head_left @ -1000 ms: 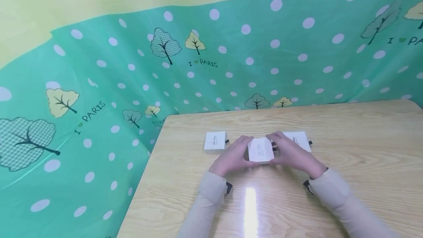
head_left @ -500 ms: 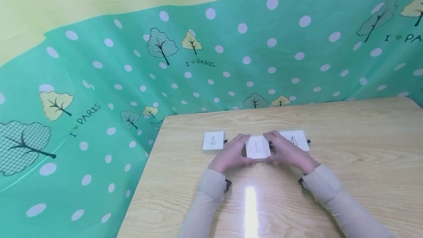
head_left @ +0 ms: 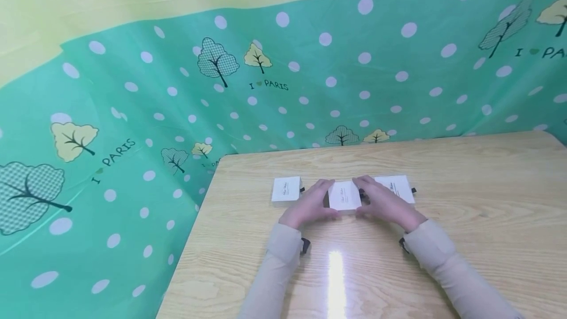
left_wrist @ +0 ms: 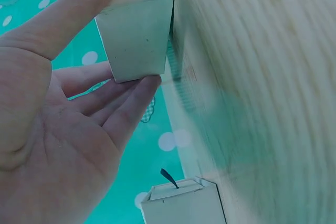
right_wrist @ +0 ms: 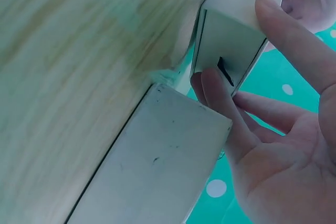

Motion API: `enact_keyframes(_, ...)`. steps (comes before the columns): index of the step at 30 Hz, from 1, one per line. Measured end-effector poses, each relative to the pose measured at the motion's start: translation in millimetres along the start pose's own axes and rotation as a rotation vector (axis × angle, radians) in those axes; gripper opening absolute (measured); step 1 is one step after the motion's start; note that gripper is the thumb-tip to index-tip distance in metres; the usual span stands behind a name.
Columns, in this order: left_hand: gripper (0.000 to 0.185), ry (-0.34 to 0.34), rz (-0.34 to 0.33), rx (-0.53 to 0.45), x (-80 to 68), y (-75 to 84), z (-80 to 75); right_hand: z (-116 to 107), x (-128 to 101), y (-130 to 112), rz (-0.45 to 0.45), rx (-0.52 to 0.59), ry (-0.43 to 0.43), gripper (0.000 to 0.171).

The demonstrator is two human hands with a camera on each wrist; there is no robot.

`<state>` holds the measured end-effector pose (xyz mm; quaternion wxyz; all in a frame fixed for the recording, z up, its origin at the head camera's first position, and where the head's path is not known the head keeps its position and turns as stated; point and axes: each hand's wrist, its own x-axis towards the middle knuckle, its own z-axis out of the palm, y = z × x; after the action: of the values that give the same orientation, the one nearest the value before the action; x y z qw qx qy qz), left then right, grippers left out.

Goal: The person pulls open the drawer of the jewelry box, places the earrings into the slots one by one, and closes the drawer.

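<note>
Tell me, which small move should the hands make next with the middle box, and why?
Probably lower the small white cardboard box onto the wooden table: the left hand and right hand pinch its sides, in line between two other white boxes.

Head view high above table (head_left: 487, 186), wrist views close, sharing middle box (head_left: 344, 196)

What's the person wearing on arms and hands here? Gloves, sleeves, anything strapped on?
No gloves: the left hand and right hand are bare. Both arms are in long, plain, pale beige sleeves that reach the wrists. A small black piece, apparently a strap or mount, shows at each wrist, at the cuff's edge. No rings or markings can be made out.
</note>
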<state>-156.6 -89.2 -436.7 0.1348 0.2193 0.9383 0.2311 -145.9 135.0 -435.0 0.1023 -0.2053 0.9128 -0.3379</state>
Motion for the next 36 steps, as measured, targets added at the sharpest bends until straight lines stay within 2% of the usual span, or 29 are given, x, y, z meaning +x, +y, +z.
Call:
enact_keyframes(7, 0.093, -0.020, -0.013, -0.022, 0.4, -2.2, -2.0, 2, 0, 0, -0.022, 0.004, 0.003, 0.080)
enact_keyframes(21, 0.093, -0.022, 0.025, 0.012, 1.4, -5.3, -3.0, 2, -2, 1, -0.078, -0.045, 0.047, 0.075)
enact_keyframes(29, 0.091, 0.006, 0.015, 0.040, -0.2, -5.3, -4.4, 1, -3, -3, -0.134, -0.077, 0.072, 0.079)
enact_keyframes(36, 0.083, 0.050, 0.022, 0.050, -8.2, -2.8, -15.8, 0, 1, -12, -0.156, -0.056, 0.085, 0.081)
